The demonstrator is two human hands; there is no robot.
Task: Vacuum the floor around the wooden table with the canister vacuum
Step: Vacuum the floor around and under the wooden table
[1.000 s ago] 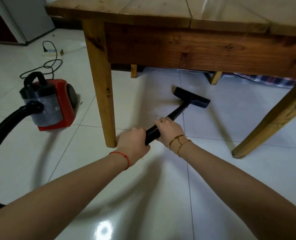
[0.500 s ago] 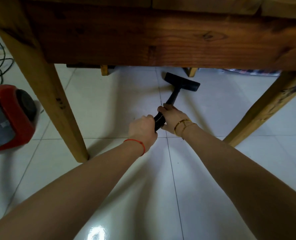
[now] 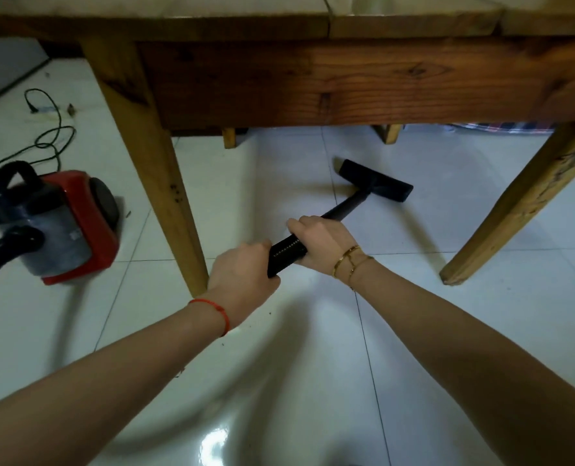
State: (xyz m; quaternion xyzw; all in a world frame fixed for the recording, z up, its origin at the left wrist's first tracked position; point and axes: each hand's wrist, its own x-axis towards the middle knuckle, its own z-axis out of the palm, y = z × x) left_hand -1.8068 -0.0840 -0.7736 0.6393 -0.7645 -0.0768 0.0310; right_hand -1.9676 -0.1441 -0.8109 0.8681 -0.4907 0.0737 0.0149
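Hands, left hand [image 3: 242, 277] and right hand [image 3: 319, 242], both grasping wand [image 3: 313, 235]; nozzle [image 3: 375, 185] flat on floor [image 3: 413, 331] under table [image 3: 313, 79].

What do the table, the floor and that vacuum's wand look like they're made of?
Table: solid wood, stained, with visible grain and knots. Floor: glossy glazed tile, probably ceramic, with grout lines and glare. Wand: matte black, likely plastic, though painted metal is possible.

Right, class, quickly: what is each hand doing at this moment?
Left hand: grips the lower end of the black vacuum wand.
Right hand: grips the same wand, further up.
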